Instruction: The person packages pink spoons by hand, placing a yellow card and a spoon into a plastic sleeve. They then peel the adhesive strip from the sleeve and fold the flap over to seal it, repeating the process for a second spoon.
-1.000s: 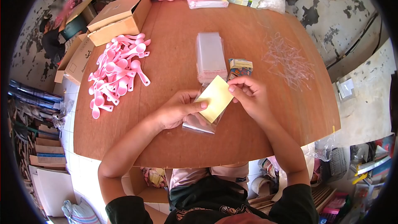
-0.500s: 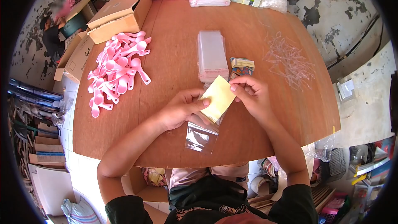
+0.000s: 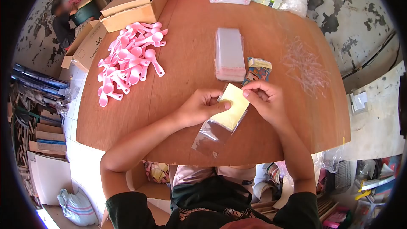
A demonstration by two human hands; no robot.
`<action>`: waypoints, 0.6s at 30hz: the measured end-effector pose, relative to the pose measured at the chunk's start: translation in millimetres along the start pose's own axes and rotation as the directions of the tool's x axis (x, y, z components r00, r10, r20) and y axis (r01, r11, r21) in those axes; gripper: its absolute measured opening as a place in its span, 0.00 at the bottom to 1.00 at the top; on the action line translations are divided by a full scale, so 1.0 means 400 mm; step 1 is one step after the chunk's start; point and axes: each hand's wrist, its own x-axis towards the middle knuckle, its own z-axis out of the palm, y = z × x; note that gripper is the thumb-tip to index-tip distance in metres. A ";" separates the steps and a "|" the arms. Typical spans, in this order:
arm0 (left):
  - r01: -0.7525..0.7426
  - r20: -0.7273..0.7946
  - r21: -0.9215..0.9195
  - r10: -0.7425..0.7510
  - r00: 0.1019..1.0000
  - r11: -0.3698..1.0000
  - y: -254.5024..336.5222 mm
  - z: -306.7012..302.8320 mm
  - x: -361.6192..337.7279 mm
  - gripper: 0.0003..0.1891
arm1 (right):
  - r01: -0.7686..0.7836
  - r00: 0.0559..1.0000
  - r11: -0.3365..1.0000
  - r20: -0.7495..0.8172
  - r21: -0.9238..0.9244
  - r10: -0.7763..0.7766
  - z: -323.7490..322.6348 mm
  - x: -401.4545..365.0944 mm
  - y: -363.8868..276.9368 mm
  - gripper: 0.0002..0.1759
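My left hand [image 3: 202, 107] pinches the mouth of a clear plastic bag [image 3: 210, 136] that hangs toward the table's near edge. My right hand [image 3: 263, 100] grips the top corner of a yellow card [image 3: 234, 104], and the card's lower part sits inside the bag. Just beyond my hands lies a stack of clear bags [image 3: 229, 54], with a small pile of printed cards [image 3: 257, 71] beside it on the right.
A heap of pink plastic spoons [image 3: 129, 60] lies at the left of the round wooden table [image 3: 186, 38]. Cardboard boxes [image 3: 132, 6] stand at the far left, clear strips [image 3: 307, 65] at the right. Packed pink goods and card packs line the far edge. A person sits beyond the boxes.
The yellow card has gone deeper into the clear bag, and the bag now hangs lower toward the near edge. The view has shifted slightly right.
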 end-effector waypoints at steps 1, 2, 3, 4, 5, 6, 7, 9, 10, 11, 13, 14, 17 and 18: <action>0.001 0.000 -0.001 -0.001 1.000 1.000 -0.001 0.000 0.001 0.12 | 0.016 0.999 0.999 0.035 -0.041 -0.015 -0.001 0.000 0.006 0.04; -0.008 -0.001 0.002 0.008 1.000 1.000 -0.003 0.000 0.001 0.12 | 0.015 0.999 0.999 0.035 -0.042 -0.013 -0.004 0.002 0.008 0.04; -0.016 -0.002 0.004 0.016 1.000 1.000 -0.005 -0.001 0.002 0.12 | 0.042 0.992 0.996 0.120 -0.073 -0.033 -0.009 0.005 0.009 0.04; -0.017 -0.003 0.002 0.017 1.000 1.000 -0.004 -0.001 0.002 0.12 | 0.071 0.978 0.992 0.204 -0.102 -0.049 -0.011 0.007 0.010 0.04; -0.033 0.008 0.004 0.033 0.999 0.999 -0.003 -0.002 0.002 0.12 | 0.070 0.978 0.992 0.205 -0.102 -0.048 -0.007 0.006 0.010 0.04; -0.049 0.019 0.006 0.049 0.999 0.999 -0.003 -0.002 0.002 0.12 | 0.048 0.971 0.997 0.238 -0.067 -0.031 0.000 0.006 0.011 0.04; -0.049 0.019 0.005 0.049 0.999 0.999 -0.008 -0.003 0.004 0.12 | 0.025 0.963 0.999 0.270 -0.033 -0.015 0.003 0.005 0.011 0.05; -0.107 -0.022 0.079 0.109 0.994 0.991 -0.025 -0.005 0.009 0.13 | 0.046 0.946 0.996 0.322 -0.075 -0.020 0.002 0.006 0.016 0.05; -0.107 -0.021 0.078 0.109 0.994 0.991 -0.023 -0.002 0.008 0.13 | 0.070 0.927 0.991 0.374 -0.115 -0.022 0.000 0.007 0.018 0.05; -0.124 -0.025 0.069 0.126 0.992 0.990 -0.018 0.001 0.006 0.13 | 0.070 0.927 0.991 0.373 -0.116 -0.022 -0.001 0.007 0.015 0.05; -0.142 -0.028 0.060 0.144 0.989 0.988 -0.017 0.005 0.005 0.14 | 0.037 0.914 0.997 0.407 -0.062 -0.009 -0.004 0.008 0.005 0.07; -0.134 -0.032 0.065 0.137 0.990 0.989 -0.019 0.005 0.004 0.14 | 0.037 0.914 0.997 0.407 -0.062 -0.009 -0.004 0.007 0.000 0.07; -0.123 -0.040 0.099 0.127 0.991 0.987 -0.020 0.007 0.002 0.15 | -0.244 0.878 0.957 0.455 0.158 0.149 -0.006 0.004 -0.012 0.09; -0.119 -0.043 0.128 0.125 0.991 0.985 -0.020 0.008 0.001 0.15 | -0.261 0.866 0.957 0.469 0.127 0.173 -0.007 0.005 -0.013 0.11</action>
